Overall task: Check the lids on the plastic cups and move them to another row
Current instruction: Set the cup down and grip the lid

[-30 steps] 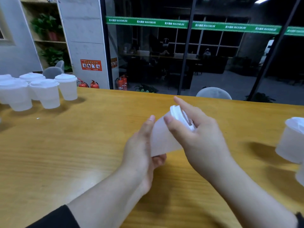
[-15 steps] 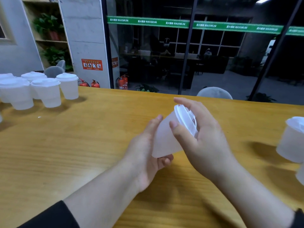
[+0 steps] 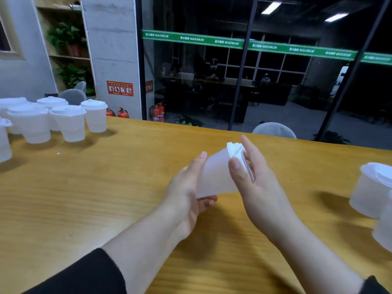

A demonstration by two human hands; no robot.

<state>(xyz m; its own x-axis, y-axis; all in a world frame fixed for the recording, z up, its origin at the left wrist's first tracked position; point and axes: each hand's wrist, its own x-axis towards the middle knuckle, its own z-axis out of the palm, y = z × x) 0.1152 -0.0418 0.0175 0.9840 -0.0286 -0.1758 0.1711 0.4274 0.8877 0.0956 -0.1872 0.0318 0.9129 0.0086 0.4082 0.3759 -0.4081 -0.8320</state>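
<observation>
A translucent plastic cup [image 3: 214, 177] with a white lid [image 3: 235, 150] is held tilted above the middle of the wooden table [image 3: 84, 198], lid end pointing up and to the right. My left hand [image 3: 186, 194] grips the cup's lower body from the left, its fingers curled under the base. My right hand [image 3: 254, 181] holds the lid end, thumb on the near rim and fingers over the lid's top. Several lidded cups [image 3: 67, 122] stand grouped at the far left. Two more cups [image 3: 371, 187] stand at the right edge.
A grey chair back [image 3: 273, 130] shows behind the table's far edge. Beyond it are a glass wall, red fire extinguishers [image 3: 158, 112] on the floor and a shelf with plants [image 3: 67, 39].
The cup has stayed between both hands and tilted a little further. My right hand's fingers have shifted over the lid. The view has tipped slightly, showing more of the left cups.
</observation>
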